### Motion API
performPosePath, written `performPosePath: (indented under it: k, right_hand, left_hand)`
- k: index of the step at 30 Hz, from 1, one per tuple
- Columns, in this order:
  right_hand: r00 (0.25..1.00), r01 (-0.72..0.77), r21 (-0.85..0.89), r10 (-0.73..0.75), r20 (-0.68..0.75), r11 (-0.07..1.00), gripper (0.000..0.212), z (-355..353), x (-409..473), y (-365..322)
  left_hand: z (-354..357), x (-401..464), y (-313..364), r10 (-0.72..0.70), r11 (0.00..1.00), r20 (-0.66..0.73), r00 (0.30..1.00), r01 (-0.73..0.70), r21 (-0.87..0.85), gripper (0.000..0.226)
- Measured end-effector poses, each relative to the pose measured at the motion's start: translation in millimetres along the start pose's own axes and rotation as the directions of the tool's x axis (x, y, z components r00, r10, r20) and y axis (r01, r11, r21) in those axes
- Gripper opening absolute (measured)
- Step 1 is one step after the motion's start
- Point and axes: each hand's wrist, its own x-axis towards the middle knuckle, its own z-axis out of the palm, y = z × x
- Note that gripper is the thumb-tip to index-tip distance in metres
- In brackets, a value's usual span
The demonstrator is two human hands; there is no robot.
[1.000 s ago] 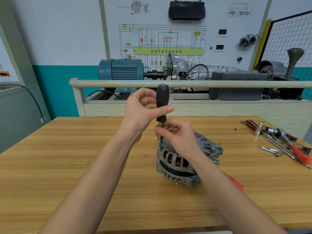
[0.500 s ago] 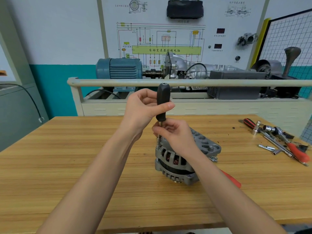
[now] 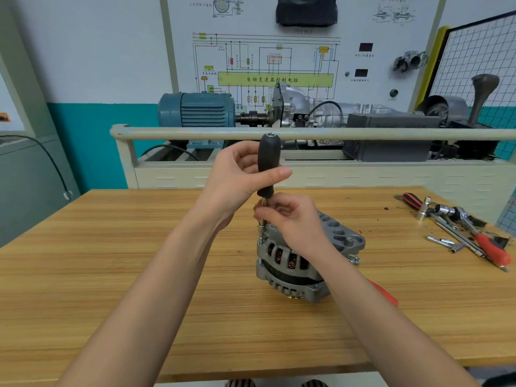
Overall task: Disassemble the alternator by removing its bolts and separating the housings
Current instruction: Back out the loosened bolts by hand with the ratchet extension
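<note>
In frame centre, my left hand (image 3: pixel 237 177) grips the black-handled nut driver (image 3: pixel 268 163); my right hand (image 3: pixel 293 219) pinches its shaft above the grey cast-metal alternator (image 3: pixel 296 261), on the wooden worktop (image 3: pixel 111 261). It looks heavy and rigid; I would hold its ribbed body.

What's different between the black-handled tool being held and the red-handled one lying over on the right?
The black-handled driver stands upright on the alternator, gripped by the left hand and steadied by the right hand; the red-handled tool lies flat and untouched on the table. Both have metal shafts.
</note>
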Motion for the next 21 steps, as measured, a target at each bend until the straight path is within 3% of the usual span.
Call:
performPosePath:
  k: [3,10,17,21]
  right_hand:
    - [1.0,0.0,-0.02,0.001,0.024,1.0,0.027,-2.4,-0.5,-0.5]
    - [0.997,0.034,-0.039,-0.031,0.078,0.999,0.013,-0.7,-1.7,-1.0]
    - [0.997,0.034,-0.049,-0.03,0.069,0.998,0.018,-2.8,-1.4,-1.2]
    - [0.988,-0.015,0.0,0.015,0.156,1.0,0.017,-8.6,-2.3,-2.4]
  left_hand:
    - [-6.0,-2.0,0.7,-0.022,0.997,0.154,0.988,0.033,-0.067,0.033]
    - [-4.1,0.7,-2.1,0.021,1.0,-0.07,0.997,-0.023,-0.018,0.046]
    - [-7.0,-3.0,-1.1,-0.049,0.996,0.168,0.984,0.062,-0.071,0.04]
    - [-6.8,-1.7,-0.5,-0.04,0.995,0.132,0.99,0.051,-0.084,0.032]
